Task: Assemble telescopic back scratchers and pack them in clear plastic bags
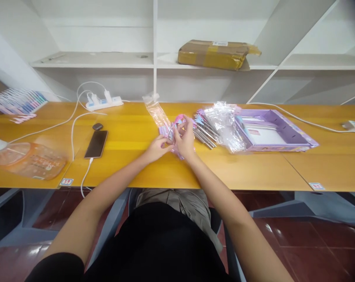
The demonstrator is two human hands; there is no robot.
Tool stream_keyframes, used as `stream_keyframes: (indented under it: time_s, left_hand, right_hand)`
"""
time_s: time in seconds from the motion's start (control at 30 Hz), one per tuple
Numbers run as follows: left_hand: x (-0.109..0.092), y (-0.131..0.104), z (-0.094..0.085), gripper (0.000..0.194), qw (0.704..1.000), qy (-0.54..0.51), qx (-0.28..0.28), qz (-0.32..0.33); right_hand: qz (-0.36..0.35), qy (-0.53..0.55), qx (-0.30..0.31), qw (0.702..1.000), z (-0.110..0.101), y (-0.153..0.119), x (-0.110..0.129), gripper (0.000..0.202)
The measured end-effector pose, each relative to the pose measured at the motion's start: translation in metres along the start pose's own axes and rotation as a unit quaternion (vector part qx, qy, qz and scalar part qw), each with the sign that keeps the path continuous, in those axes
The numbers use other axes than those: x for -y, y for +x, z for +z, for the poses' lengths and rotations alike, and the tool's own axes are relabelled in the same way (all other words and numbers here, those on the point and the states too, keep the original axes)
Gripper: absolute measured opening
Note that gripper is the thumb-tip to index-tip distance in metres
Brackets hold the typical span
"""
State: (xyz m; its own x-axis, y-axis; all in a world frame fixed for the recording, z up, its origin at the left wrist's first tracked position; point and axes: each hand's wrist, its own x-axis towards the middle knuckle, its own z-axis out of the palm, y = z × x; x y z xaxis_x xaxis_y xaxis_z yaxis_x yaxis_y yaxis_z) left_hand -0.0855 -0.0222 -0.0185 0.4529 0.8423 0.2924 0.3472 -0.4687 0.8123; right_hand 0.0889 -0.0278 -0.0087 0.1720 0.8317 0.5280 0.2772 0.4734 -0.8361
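Both hands meet over the table, fingers close together. My left hand [158,149] has its thumb and fingers pinched; what they hold is too small to name. My right hand [185,140] bends its fingers inward above it, also pinching something I cannot make out. Under and around the fingers lie small purple, pink and blue pieces [164,131], partly hidden. A clear plastic bag [157,111] stretches away behind my left hand. Right of my right hand lies a bunch of metal rods [206,135] with pink, blue and purple hand-shaped heads, like back scratchers.
Clear plastic bags [224,127] overlap a purple open box [285,147] on the right. Left are a phone [96,144] on a cable, a power strip [107,103], a large orange bottle [33,160] and a row of pastel sticks [18,102]. A taped carton [212,55] sits on the shelf.
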Motion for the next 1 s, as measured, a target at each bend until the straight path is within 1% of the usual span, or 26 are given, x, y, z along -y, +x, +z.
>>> stream_keyframes:
  time_s: [0.07, 0.13, 0.2, 0.3, 0.33, 0.4, 0.47, 0.53, 0.6, 0.67, 0.73, 0.77, 0.8, 0.87, 0.93, 1.0]
  left_hand:
    - [-0.001, 0.002, -0.001, 0.019, 1.000, -0.007, -0.007, -0.012]
    - [-0.003, 0.003, -0.002, 0.020, 1.000, -0.014, -0.006, -0.008]
    - [-0.006, 0.002, -0.003, 0.021, 1.000, -0.011, 0.001, 0.002]
    - [-0.009, -0.001, 0.000, 0.017, 1.000, 0.011, 0.010, 0.007]
    - [-0.009, -0.002, 0.001, 0.016, 1.000, 0.017, 0.013, 0.008]
    - [-0.009, -0.003, 0.002, 0.016, 1.000, 0.015, 0.015, 0.015]
    - [-0.007, -0.002, 0.002, 0.021, 1.000, -0.003, 0.005, 0.027]
    - [-0.004, 0.001, 0.001, 0.028, 0.999, -0.033, -0.022, 0.028]
    - [0.000, 0.005, 0.000, 0.035, 0.995, -0.080, -0.061, 0.014]
    - [0.005, 0.009, -0.003, 0.041, 0.985, -0.140, -0.102, 0.006]
    - [0.008, 0.014, -0.007, 0.046, 0.970, -0.188, -0.156, 0.007]
    - [0.009, 0.016, -0.009, 0.047, 0.960, -0.206, -0.188, 0.004]
    - [0.010, 0.018, -0.012, 0.047, 0.950, -0.221, -0.219, -0.001]
    - [0.009, 0.021, -0.017, 0.048, 0.929, -0.251, -0.271, -0.014]
    - [0.008, 0.022, -0.022, 0.049, 0.910, -0.282, -0.303, -0.019]
    - [0.007, 0.023, -0.026, 0.049, 0.896, -0.303, -0.323, -0.023]
  right_hand:
    - [0.043, 0.053, 0.002, 0.998, -0.006, 0.002, -0.003, 0.058]
    - [0.073, 0.088, 0.005, 0.993, -0.015, 0.006, -0.004, 0.047]
    - [0.094, 0.106, 0.050, 0.989, -0.022, 0.009, -0.004, 0.047]
    - [0.120, 0.119, 0.150, 0.974, -0.027, 0.011, -0.001, 0.053]
    - [0.126, 0.122, 0.167, 0.970, -0.027, 0.011, 0.000, 0.054]
    - [0.128, 0.128, 0.170, 0.969, -0.025, 0.011, 0.000, 0.054]
    - [0.125, 0.146, 0.137, 0.972, -0.023, 0.012, -0.003, 0.053]
    - [0.128, 0.181, 0.073, 0.972, -0.024, 0.016, -0.009, 0.053]
    - [0.127, 0.211, -0.001, 0.969, -0.030, 0.023, -0.017, 0.052]
    - [0.115, 0.216, -0.061, 0.968, -0.041, 0.029, -0.024, 0.050]
    - [0.106, 0.190, -0.086, 0.972, -0.055, 0.033, -0.025, 0.049]
    - [0.105, 0.172, -0.079, 0.976, -0.060, 0.034, -0.024, 0.049]
    - [0.107, 0.159, -0.058, 0.980, -0.065, 0.034, -0.020, 0.050]
    - [0.114, 0.163, 0.021, 0.980, -0.070, 0.030, -0.009, 0.051]
    - [0.127, 0.202, 0.128, 0.963, -0.069, 0.024, 0.004, 0.053]
    - [0.153, 0.223, 0.238, 0.933, -0.065, 0.016, 0.015, 0.055]
